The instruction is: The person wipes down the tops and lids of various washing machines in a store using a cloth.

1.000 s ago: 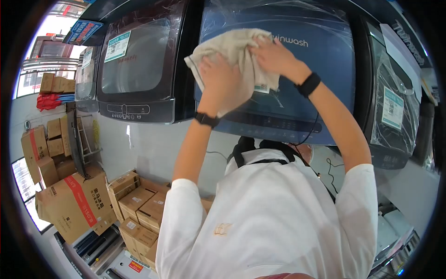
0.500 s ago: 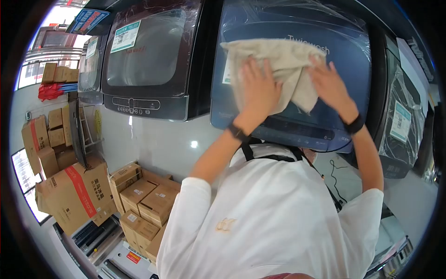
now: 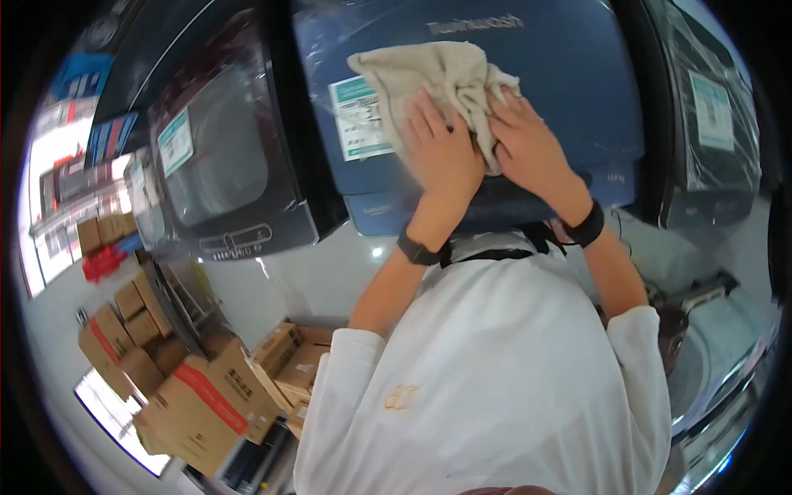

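Note:
A beige cloth [image 3: 450,70] lies bunched and creased on the blue lid [image 3: 569,74] of a washing machine marked "Twinwash". My left hand [image 3: 445,157] presses flat on the cloth's left part, fingers stretched out. At the cloth's right edge, my right hand [image 3: 532,148] has its fingers bent over the gathered fabric; the fingertips are partly hidden in the folds. A green and white label [image 3: 359,120] shows on the lid just left of the cloth. Dark bands circle both wrists.
A dark washing machine [image 3: 223,165] with a windowed lid stands to the left. Another machine [image 3: 714,124], wrapped in clear plastic, is on the right. Cardboard boxes [image 3: 206,412] are stacked on the floor at lower left. A white machine [image 3: 701,363] sits at lower right.
Both hands and the cloth have moved left and nearer to me across the lid, and the hands are closer together. The view has turned and shifted; more of the label shows.

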The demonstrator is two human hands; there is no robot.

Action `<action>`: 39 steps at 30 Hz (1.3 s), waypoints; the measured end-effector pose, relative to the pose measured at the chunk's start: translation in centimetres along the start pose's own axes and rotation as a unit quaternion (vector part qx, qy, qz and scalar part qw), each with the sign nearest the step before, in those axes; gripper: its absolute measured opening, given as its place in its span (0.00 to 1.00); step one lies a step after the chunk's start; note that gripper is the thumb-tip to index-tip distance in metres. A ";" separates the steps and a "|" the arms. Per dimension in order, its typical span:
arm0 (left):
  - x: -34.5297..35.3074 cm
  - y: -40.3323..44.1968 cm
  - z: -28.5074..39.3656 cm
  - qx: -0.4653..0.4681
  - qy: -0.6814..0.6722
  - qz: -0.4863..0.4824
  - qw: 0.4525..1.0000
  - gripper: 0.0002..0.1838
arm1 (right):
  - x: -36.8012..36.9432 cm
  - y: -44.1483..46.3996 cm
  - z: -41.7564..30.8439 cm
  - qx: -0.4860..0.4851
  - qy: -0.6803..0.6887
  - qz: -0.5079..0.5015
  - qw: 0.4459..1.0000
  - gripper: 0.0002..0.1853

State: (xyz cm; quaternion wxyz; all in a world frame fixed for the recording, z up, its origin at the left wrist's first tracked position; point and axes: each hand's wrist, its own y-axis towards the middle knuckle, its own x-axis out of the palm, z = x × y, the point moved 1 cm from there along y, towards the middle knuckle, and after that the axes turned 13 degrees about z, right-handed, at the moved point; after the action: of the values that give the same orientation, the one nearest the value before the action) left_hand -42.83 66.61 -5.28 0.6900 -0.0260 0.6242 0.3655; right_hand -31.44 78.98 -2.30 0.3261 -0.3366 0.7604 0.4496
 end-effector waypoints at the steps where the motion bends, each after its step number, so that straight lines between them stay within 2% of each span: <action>1: 0.1 -0.5 0.4 0.008 0.021 -0.023 0.999 0.36 | 0.1 -1.0 -0.6 0.042 0.009 -0.011 0.999 0.18; 3: 0.6 -1.0 1.5 0.034 0.052 -0.066 0.996 0.35 | 0.2 -2.5 -1.6 0.133 0.017 -0.027 0.991 0.18; 5: -1.6 -0.1 2.4 0.061 0.046 -0.093 0.993 0.34 | 0.2 -3.2 -2.8 0.144 0.016 0.063 0.987 0.21; 7: -2.8 0.4 2.2 0.111 0.052 -0.127 0.984 0.35 | 0.8 -4.6 -3.3 0.168 0.039 0.110 0.979 0.24; 10: -4.2 0.1 2.3 0.202 -0.026 -0.150 0.968 0.31 | 0.7 -7.4 -5.5 0.235 0.070 0.159 0.956 0.23; 11: -4.7 -0.2 2.9 0.242 -0.044 -0.176 0.953 0.28 | 0.2 -8.8 -6.4 0.275 0.072 0.177 0.942 0.23; 13: -6.1 -0.6 5.6 0.249 -0.149 -0.222 0.931 0.22 | -1.8 -12.2 -8.3 0.362 0.128 0.236 0.893 0.23; 15: -7.3 -1.8 9.0 0.270 -0.230 -0.314 0.881 0.18 | -3.7 -16.2 -10.0 0.429 0.157 0.288 0.841 0.23; 16: -8.6 0.3 7.0 0.264 -0.254 -0.366 0.855 0.16 | -4.0 -13.8 -12.3 0.454 0.163 0.302 0.822 0.23; 17: -8.0 -2.6 9.3 0.285 -0.320 -0.389 0.815 0.13 | -5.5 -17.5 -13.4 0.474 0.163 0.314 0.806 0.23; 20: -9.7 -5.5 12.2 0.379 -0.307 -0.461 0.741 0.13 | -5.9 -21.8 -18.0 0.538 0.082 0.421 0.726 0.20; 21: -10.4 -6.9 13.0 0.407 -0.314 -0.463 0.722 0.11 | -6.0 -22.9 -19.4 0.521 -0.005 0.448 0.726 0.18; 24: -10.9 -11.1 15.6 0.476 -0.350 -0.479 0.649 0.07 | -6.5 -27.4 -23.0 0.593 -0.007 0.456 0.664 0.16; 25: -11.5 -12.9 16.8 0.476 -0.339 -0.491 0.646 0.08 | -7.6 -28.1 -24.5 0.584 -0.064 0.489 0.645 0.15; 28: -15.5 -19.0 20.4 0.482 -0.419 -0.461 0.616 0.09 | -10.6 -32.0 -28.9 0.600 -0.055 0.542 0.586 0.16; 32: -17.7 -28.8 23.9 0.534 -0.425 -0.466 0.563 0.12 | -15.2 -39.4 -35.9 0.590 -0.068 0.588 0.549 0.20; 36: -22.3 -40.2 28.1 0.579 -0.487 -0.479 0.445 0.14 | -16.5 -49.1 -43.0 0.639 -0.110 0.600 0.469 0.22; 39: -26.2 -47.3 31.6 0.609 -0.467 -0.496 0.405 0.13 | -17.7 -54.7 -47.2 0.661 -0.169 0.607 0.408 0.24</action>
State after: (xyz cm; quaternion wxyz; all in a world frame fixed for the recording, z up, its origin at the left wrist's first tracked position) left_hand 10.38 35.21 4.85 0.7685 0.2710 0.1405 -0.5624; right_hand 13.38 20.06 4.46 0.2114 0.6159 0.7562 -0.0647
